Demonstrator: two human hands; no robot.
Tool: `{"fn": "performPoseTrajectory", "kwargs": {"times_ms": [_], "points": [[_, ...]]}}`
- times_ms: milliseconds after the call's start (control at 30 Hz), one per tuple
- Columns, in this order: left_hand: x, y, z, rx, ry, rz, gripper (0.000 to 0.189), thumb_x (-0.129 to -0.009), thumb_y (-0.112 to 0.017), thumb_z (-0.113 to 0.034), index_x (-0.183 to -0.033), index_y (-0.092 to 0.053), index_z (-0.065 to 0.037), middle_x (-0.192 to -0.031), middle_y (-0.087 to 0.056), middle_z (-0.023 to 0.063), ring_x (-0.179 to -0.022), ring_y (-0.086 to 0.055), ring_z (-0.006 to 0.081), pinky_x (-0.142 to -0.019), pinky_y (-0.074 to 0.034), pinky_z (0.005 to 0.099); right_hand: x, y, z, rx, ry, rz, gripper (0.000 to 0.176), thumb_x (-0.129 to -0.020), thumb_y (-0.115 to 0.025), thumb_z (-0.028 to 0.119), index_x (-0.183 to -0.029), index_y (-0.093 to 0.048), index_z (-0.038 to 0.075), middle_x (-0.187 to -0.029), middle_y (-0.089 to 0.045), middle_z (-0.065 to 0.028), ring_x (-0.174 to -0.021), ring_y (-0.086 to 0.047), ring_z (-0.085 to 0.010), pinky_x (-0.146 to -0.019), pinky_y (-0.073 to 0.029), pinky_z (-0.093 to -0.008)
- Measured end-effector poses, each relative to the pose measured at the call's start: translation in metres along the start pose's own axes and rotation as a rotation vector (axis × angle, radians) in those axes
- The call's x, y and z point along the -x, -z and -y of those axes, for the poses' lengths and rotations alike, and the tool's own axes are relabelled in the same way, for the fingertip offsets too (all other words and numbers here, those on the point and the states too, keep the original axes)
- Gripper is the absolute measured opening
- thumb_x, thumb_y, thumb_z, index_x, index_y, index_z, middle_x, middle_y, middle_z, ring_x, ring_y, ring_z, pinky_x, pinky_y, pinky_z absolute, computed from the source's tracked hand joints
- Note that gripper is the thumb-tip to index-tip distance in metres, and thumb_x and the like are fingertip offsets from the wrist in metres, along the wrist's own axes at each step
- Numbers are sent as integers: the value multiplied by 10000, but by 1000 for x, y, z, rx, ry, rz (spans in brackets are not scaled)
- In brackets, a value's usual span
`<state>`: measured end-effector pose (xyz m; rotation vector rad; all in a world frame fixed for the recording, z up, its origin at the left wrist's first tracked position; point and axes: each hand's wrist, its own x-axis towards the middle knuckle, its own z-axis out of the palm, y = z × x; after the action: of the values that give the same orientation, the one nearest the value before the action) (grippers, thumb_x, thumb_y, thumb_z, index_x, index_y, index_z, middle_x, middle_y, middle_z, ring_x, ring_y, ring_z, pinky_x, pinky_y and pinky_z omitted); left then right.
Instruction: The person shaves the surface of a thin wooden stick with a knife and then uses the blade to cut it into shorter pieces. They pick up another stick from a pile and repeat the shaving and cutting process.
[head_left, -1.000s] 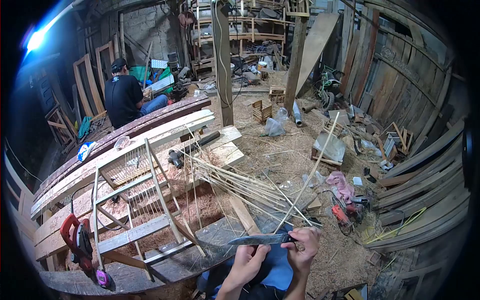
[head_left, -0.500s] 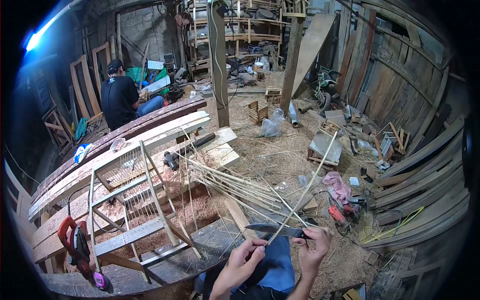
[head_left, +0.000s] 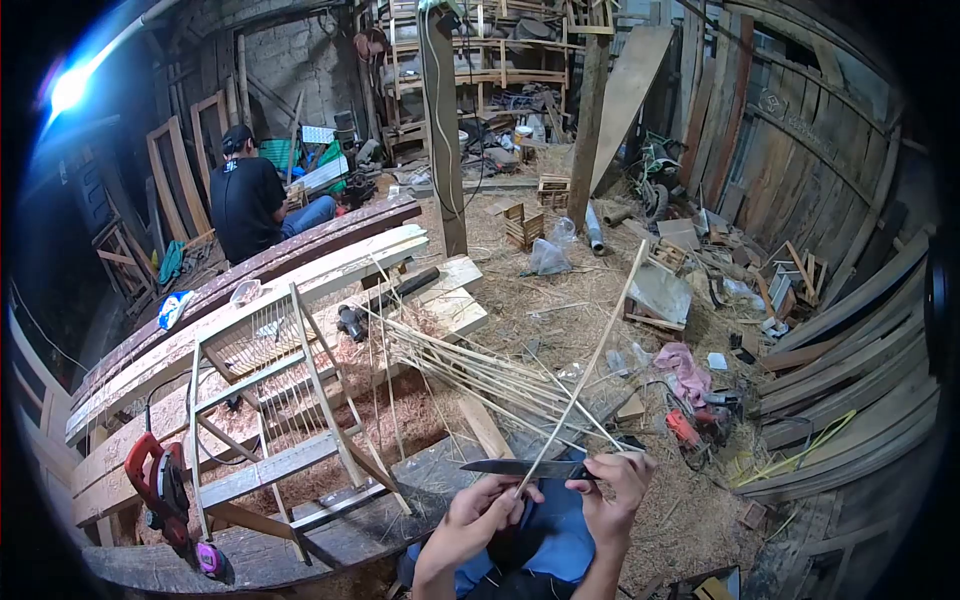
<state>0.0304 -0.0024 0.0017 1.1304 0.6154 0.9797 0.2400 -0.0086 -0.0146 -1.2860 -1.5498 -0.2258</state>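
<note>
My left hand (head_left: 478, 520) is closed around the lower end of a long thin wooden strip (head_left: 592, 362), which slants up and away to the right. My right hand (head_left: 615, 490) grips the dark handle of a knife (head_left: 515, 467). The blade points left and lies across the strip just above my left fingers. Beyond my hands, a bundle of similar thin strips (head_left: 475, 370) rests on the bench. To the left stands a wooden frame (head_left: 318, 390) with thin slats.
A red power tool (head_left: 158, 490) and a purple tape measure (head_left: 208, 558) sit at the bench's left end. A hammer (head_left: 352, 322) lies on the planks. Another red power tool (head_left: 685, 425) is on the shaving-covered floor. A person (head_left: 245, 200) in black sits farther back.
The far end of the strip has swung left and nearer. The knife has shifted slightly left and down along with my hands. The view has turned a little.
</note>
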Motion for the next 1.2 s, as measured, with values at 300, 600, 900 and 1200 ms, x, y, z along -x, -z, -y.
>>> {"fn": "performPoseTrajectory", "kwargs": {"times_ms": [300, 600, 900, 1200], "points": [[1, -14, -3, -148, -54, -113, 233, -1062, -501, -96, -1195, -594, 70, -875, -623, 44, -604, -399, 31, -522, -335, 214, 3, -7, 2, -7, 3, -48, 316, -727, -854, 303, -924, -673, 136, -892, -676, 9, -863, -589, -222, -904, -385, -419], [-1, -25, -1, -211, -53, -198, 247, -1044, -544, -117, -1181, -603, 80, -825, -550, -8, -692, -442, 38, -586, -356, 212, 12, -14, -11, 9, -29, -98, 327, -719, -862, 296, -933, -667, 142, -917, -678, 6, -874, -597, -225, -932, -373, -433], [1, -20, 7, -253, 26, -228, 301, -1030, -537, -69, -1289, -608, 67, -906, -595, -6, -806, -519, 56, -716, -449, 208, 22, -27, -39, -28, -194, -220, 300, -805, -823, 297, -951, -658, 95, -908, -657, -44, -908, -578, -239, -905, -390, -438], [-7, -10, 6, -391, 171, 49, 409, -1017, -544, -71, -1419, -545, 5, -913, -652, 37, -809, -567, 80, -735, -485, 222, 16, 6, -50, 29, -354, -267, 281, -881, -775, 292, -962, -613, 77, -952, -653, -65, -957, -544, -266, -929, -382, -429]]}}
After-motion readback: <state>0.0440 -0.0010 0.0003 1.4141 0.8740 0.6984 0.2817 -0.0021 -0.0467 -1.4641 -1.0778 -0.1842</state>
